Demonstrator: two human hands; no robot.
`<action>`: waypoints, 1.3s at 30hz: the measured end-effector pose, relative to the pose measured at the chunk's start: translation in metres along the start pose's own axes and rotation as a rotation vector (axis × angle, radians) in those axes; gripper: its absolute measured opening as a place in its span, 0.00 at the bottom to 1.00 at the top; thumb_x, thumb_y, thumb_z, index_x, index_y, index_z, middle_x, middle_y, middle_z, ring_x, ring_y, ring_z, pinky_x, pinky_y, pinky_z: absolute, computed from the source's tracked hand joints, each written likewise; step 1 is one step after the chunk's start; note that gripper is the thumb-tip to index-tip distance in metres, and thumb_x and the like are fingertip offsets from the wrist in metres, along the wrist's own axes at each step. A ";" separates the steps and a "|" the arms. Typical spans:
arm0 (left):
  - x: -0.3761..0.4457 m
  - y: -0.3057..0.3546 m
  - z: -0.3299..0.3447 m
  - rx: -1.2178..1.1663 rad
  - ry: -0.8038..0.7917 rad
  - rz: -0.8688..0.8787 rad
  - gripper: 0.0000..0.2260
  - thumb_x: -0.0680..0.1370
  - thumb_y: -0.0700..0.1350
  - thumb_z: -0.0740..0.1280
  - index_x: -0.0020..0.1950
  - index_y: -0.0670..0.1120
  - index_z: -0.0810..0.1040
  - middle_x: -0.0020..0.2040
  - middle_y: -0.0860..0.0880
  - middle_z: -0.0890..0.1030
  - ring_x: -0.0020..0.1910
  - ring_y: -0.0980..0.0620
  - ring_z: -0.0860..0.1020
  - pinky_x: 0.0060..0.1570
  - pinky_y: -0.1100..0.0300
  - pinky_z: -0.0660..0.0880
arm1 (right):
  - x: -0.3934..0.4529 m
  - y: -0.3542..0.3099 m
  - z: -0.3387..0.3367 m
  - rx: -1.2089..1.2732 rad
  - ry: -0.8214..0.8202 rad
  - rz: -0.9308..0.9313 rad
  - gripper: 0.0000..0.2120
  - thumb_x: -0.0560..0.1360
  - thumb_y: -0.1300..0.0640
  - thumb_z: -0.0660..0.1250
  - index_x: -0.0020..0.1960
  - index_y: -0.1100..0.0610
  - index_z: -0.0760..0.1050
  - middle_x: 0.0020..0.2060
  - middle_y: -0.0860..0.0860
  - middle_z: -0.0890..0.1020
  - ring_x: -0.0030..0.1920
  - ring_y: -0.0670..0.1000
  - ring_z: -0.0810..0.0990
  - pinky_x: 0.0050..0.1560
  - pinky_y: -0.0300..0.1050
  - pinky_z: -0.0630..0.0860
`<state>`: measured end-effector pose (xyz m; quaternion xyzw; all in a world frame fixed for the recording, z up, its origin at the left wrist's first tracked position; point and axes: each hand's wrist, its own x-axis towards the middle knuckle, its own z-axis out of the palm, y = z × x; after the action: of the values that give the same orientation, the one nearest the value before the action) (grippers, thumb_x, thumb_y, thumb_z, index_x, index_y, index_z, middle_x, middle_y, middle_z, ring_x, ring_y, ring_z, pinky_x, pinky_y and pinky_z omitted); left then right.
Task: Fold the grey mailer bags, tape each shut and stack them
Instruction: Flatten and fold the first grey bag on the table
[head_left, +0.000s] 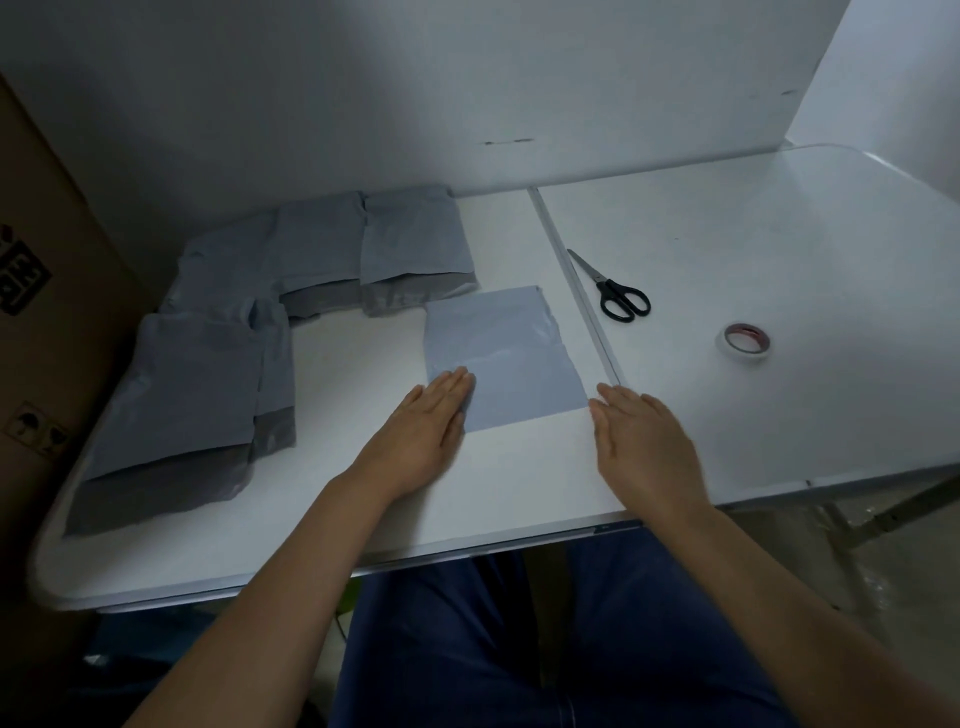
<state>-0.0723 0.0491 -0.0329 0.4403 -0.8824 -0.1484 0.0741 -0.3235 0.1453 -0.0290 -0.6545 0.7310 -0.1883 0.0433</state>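
A grey mailer bag (511, 358) lies flat in the middle of the white table (519, 483). My left hand (423, 434) lies flat with straight fingers, its fingertips resting on the bag's near left corner. My right hand (641, 439) lies flat on the table just right of the bag's near right corner, fingers straight. Several more grey mailer bags (322, 249) lie spread along the back left, and others (187, 400) lie at the near left. A roll of tape (744, 343) and black-handled scissors (613, 288) sit on the right half of the table.
A seam (576, 286) runs across the table between its two halves, right beside the bag. A brown cardboard box (47, 312) stands against the left edge. A white wall (467, 88) backs the table. My legs in blue trousers (519, 649) are under the near edge.
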 end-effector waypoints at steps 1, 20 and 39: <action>0.000 0.001 0.000 0.006 0.001 -0.005 0.23 0.85 0.48 0.49 0.80 0.51 0.49 0.79 0.55 0.49 0.74 0.65 0.44 0.75 0.63 0.42 | 0.004 -0.009 -0.003 0.044 0.050 -0.006 0.25 0.81 0.51 0.46 0.67 0.59 0.74 0.68 0.54 0.74 0.69 0.52 0.71 0.72 0.44 0.56; -0.018 -0.009 -0.019 0.154 -0.063 -0.188 0.25 0.84 0.55 0.40 0.79 0.50 0.38 0.77 0.55 0.36 0.75 0.60 0.35 0.75 0.58 0.35 | 0.058 -0.058 0.047 -0.153 -0.212 -0.093 0.38 0.71 0.33 0.30 0.79 0.44 0.45 0.79 0.46 0.45 0.77 0.62 0.40 0.75 0.59 0.38; 0.008 0.017 -0.020 0.114 0.067 -0.117 0.34 0.77 0.66 0.38 0.80 0.52 0.50 0.80 0.56 0.50 0.78 0.58 0.47 0.75 0.57 0.40 | 0.066 -0.011 0.015 0.144 0.135 -0.108 0.20 0.79 0.54 0.62 0.70 0.54 0.68 0.70 0.54 0.69 0.72 0.58 0.64 0.73 0.55 0.56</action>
<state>-0.0850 0.0482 -0.0084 0.4995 -0.8591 -0.0870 0.0696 -0.3173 0.0771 -0.0271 -0.6738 0.6806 -0.2860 0.0310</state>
